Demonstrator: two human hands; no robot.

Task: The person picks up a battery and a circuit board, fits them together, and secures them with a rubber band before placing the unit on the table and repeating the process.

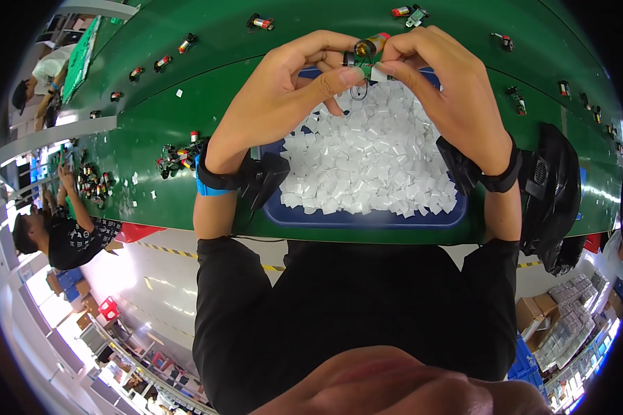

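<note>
Your head camera is looking steeply down from close above the belt (187, 200), facing across its near edge toward the far edge. Its fisheye is bending the belt's edges, and your torso is filling the lower middle.

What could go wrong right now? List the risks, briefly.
1. Both hands, left hand and right hand, pinch a small motor part and a white square by the fingertips only. Either could slip.
2. They work right above the blue tray heaped with white squares. A dropped square would likely be lost among the rest.
3. The heap reaches the tray's near rim, so a wrist brushing it might push squares onto the green belt.
</note>
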